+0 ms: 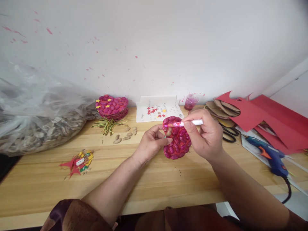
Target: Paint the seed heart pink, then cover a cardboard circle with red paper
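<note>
Hands are both busy here. Left hand [151, 141] pinches the edge of a red peanut-shell disc [177, 140], holding it tilted up just above the wooden table [154, 179]. Right hand [207, 134] is closed around a white brush [192, 122], its pink tip touching the top of the disc. Back by the wall there's a stack of finished discs [112, 107] with yellow stars, loose peanuts [125, 134] near it, and a small cup of pink paint [191, 101]. Blue glue gun [269, 155] lies off to the right, plastic bag of shells [36, 122] on the left.
</note>
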Demonstrator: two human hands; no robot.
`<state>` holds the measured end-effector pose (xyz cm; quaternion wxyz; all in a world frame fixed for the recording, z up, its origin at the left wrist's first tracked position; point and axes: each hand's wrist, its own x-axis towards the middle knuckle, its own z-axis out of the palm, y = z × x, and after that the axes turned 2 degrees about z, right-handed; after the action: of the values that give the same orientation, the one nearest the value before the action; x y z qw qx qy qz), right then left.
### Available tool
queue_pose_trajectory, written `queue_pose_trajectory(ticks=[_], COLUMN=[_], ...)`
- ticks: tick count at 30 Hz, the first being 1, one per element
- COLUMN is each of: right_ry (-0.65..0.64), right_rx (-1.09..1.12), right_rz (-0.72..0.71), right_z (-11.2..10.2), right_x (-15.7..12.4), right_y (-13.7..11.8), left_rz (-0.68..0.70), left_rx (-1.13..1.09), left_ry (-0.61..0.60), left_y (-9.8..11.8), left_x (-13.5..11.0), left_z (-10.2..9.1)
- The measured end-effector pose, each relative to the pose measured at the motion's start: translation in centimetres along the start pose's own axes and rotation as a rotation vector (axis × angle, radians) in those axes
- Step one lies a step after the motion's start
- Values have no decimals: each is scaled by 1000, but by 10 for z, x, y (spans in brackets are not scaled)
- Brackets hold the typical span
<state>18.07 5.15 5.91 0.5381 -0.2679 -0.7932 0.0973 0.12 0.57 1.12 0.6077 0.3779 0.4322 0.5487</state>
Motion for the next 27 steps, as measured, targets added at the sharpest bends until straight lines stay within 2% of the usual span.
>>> queue_pose_trajectory(ticks=[6,13,27], right_ry=[3,7,-15], right_rx=[39,-37,12], right_rz=[42,-16,7], right_z=[0,1,0], right_x=[-1,0,0], right_y=[-1,-2,-3], left_rz=[10,12,12], left_rx=[-13,-17,-17], left_ry=[6,1,15], left_y=[2,0,3], left_x=[-1,0,-1], left_z=[1,-1,1])
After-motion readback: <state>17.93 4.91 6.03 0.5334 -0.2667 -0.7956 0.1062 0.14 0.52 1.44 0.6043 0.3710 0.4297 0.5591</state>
